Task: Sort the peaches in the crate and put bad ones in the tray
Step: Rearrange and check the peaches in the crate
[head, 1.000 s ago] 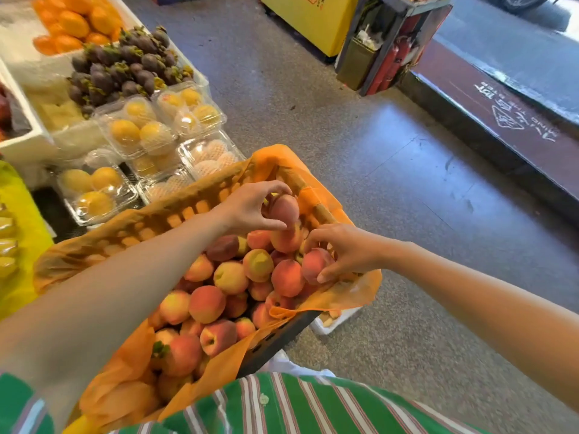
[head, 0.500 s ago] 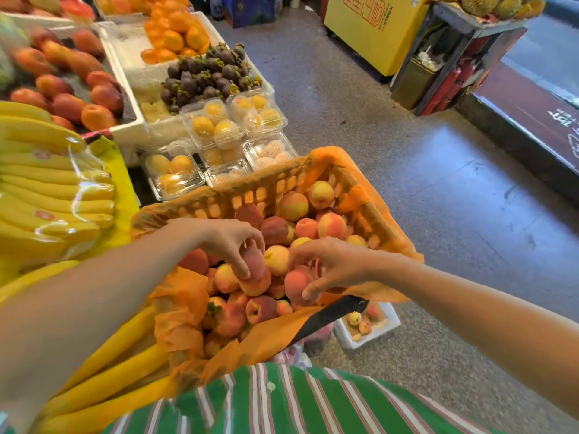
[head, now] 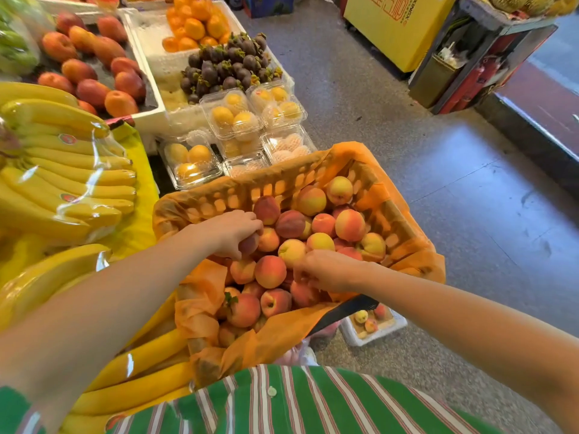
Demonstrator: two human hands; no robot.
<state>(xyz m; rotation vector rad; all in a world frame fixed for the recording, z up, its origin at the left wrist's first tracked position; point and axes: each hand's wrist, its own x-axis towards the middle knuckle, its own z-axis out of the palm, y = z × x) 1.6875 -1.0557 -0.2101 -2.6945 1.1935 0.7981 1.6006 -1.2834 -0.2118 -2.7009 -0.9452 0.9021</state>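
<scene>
An orange slatted crate [head: 238, 195] lined with orange paper holds several red-yellow peaches [head: 349, 225]. My left hand [head: 230, 231] is in the crate's left part, fingers closed around a dark red peach [head: 249, 244]. My right hand [head: 329, 270] reaches into the crate's near right side, fingers curled down among the peaches; what it grips is hidden. A small white tray [head: 354, 335] sits on the floor below the crate's right corner, with a few small peaches [head: 361, 316] in it.
Wrapped bananas [head: 62, 170] lie at left and along the crate's near side. Clear boxes of yellow fruit [head: 233, 115] stand behind the crate, with mangosteens [head: 225, 67], oranges and mangoes beyond. Grey floor at right; a yellow cabinet [head: 398, 29] at back.
My head view has shifted left and back. My left hand has brought a peach down from the crate's far side to its left part. My right hand has turned palm-down deeper among the peaches.
</scene>
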